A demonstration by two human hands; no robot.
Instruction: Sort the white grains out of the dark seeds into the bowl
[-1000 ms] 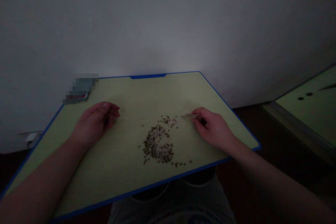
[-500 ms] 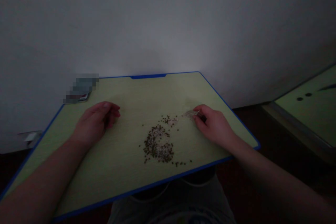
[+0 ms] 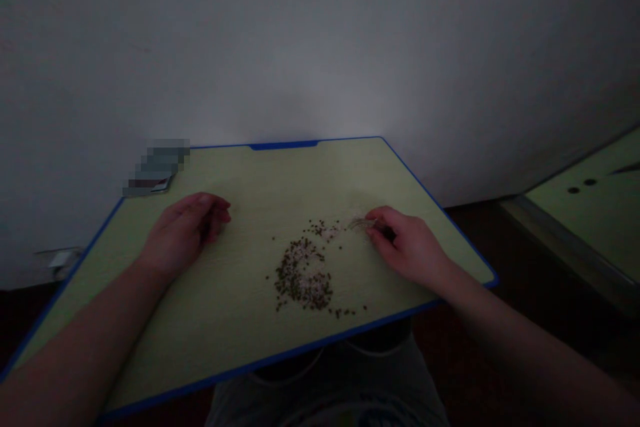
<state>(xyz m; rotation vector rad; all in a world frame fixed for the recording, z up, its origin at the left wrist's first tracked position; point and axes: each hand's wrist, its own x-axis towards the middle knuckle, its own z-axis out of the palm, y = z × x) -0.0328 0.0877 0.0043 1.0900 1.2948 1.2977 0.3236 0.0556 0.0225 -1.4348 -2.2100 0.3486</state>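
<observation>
Grain pile (image 3: pixel 310 290) on tabletop (image 3: pixel 210 327): dark and pale bits unseparated; small scatter (image 3: pixel 327 232) beyond, likewise mixed. Left hand (image 3: pixel 183 233) curled, right hand (image 3: pixel 407 240) near scatter; either grip's closure: cannot tell.

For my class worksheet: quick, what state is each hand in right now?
Left hand: loosely curled; whether it holds anything cannot be told.
Right hand: closed on a thin thing.

L grip (image 3: pixel 186 228) is half-curled, R grip (image 3: pixel 404 239) pinched.
</observation>
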